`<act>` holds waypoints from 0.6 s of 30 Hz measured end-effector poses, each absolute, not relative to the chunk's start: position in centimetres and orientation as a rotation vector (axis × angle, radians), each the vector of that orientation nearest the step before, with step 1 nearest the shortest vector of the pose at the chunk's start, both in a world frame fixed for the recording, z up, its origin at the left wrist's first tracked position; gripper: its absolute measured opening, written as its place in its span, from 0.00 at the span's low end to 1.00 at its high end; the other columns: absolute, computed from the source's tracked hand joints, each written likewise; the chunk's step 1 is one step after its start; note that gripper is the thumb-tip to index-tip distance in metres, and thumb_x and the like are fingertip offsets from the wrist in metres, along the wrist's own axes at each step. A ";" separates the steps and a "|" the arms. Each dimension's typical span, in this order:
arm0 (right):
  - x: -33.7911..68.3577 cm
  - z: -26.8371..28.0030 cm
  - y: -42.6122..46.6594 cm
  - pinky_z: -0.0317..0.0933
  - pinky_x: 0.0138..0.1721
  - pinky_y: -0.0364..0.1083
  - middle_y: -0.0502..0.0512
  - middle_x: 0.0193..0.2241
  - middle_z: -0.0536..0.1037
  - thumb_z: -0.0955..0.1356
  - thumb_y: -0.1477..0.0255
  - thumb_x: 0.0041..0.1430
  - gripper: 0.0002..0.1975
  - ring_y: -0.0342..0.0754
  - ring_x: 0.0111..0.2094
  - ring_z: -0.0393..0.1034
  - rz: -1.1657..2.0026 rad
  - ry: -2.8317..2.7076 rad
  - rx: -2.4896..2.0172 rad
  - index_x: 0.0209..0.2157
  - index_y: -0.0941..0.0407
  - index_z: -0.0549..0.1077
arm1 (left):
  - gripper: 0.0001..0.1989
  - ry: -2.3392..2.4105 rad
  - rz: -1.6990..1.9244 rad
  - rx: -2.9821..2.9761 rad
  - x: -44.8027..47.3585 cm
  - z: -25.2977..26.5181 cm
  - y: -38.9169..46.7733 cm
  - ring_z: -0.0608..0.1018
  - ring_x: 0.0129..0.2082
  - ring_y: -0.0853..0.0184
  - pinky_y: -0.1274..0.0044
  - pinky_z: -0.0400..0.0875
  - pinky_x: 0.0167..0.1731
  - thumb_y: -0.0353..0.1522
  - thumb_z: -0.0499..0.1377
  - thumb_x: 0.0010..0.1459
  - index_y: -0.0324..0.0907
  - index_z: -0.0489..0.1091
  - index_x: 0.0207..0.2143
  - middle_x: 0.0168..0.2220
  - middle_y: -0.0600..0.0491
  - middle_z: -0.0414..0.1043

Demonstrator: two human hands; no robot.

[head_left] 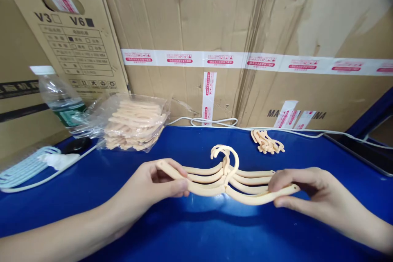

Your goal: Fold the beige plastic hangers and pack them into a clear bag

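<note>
A cream plastic hanger [254, 199] with an upright hook is held level above the blue table. My left hand [166, 180] pinches its left arm between thumb and fingers, and my right hand [302, 190] grips its right arm near the end hole. Just behind it, several more cream hangers [208, 179] sit in a row, their hooks close together. At the back right lies a small pile of loose cream hooks [267, 142]. A clear bag [135, 123] full of cream hanger arms rests at the back left.
A plastic bottle [61, 94] leans beside the bag, near light-blue coiled cords [27, 168] and a dark round object [76, 145]. A white cable [215, 122] runs along the back of the blue table [196, 237]. Cardboard boxes [184, 16] wall the rear; a dark flat device [362, 153] lies right.
</note>
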State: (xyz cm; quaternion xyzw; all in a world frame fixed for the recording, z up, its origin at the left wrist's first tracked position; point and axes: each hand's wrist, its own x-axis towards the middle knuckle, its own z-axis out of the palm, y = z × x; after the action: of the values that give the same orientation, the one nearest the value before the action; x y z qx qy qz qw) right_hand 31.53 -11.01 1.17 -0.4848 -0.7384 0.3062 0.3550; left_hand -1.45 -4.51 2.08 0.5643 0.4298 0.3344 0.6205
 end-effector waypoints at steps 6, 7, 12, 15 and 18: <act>32.1 1.1 -10.7 0.70 0.40 0.50 0.58 0.35 0.76 0.72 0.69 0.58 0.02 0.53 0.40 0.72 0.388 -2.215 -1.168 0.32 0.52 0.79 | 0.08 1.014 0.783 2.038 -3.6 0.5 -3.7 0.75 0.27 0.68 0.79 0.70 0.29 0.35 0.66 0.54 0.41 0.73 0.28 0.27 0.54 0.75; 31.9 1.0 -10.6 0.70 0.40 0.49 0.59 0.37 0.74 0.71 0.69 0.58 0.03 0.53 0.40 0.72 0.361 -2.238 -1.198 0.32 0.53 0.78 | 0.06 0.943 0.816 2.223 -3.8 0.3 -3.6 0.75 0.30 0.67 0.77 0.71 0.32 0.33 0.65 0.56 0.41 0.73 0.28 0.28 0.53 0.75; 30.8 0.5 -11.4 0.72 0.40 0.47 0.62 0.47 0.70 0.67 0.71 0.61 0.04 0.53 0.44 0.72 0.294 -2.271 -1.356 0.34 0.53 0.75 | 0.09 0.714 0.873 2.747 -3.5 0.3 -4.3 0.75 0.41 0.63 0.74 0.72 0.41 0.23 0.54 0.61 0.42 0.68 0.30 0.37 0.49 0.74; 30.0 0.0 -12.3 0.73 0.47 0.49 0.62 0.57 0.67 0.65 0.70 0.63 0.16 0.57 0.54 0.68 0.215 -2.254 -1.351 0.52 0.50 0.70 | 0.08 0.666 0.717 2.915 -2.5 0.7 -5.0 0.74 0.51 0.60 0.70 0.70 0.52 0.23 0.53 0.61 0.42 0.70 0.37 0.46 0.47 0.75; 29.2 -0.7 -12.8 0.70 0.53 0.55 0.62 0.64 0.61 0.63 0.67 0.66 0.29 0.60 0.61 0.62 0.060 -2.271 -1.393 0.66 0.49 0.54 | 0.17 0.676 0.525 3.015 -1.1 0.4 -5.3 0.69 0.60 0.53 0.63 0.63 0.61 0.31 0.56 0.61 0.40 0.68 0.52 0.59 0.43 0.68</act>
State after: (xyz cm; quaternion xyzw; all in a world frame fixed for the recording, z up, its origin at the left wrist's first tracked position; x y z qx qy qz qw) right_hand 29.23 -12.82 -0.73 -0.5079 -0.8282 0.0217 0.2361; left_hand -1.05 -5.26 0.38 0.9619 0.2158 0.1675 0.0039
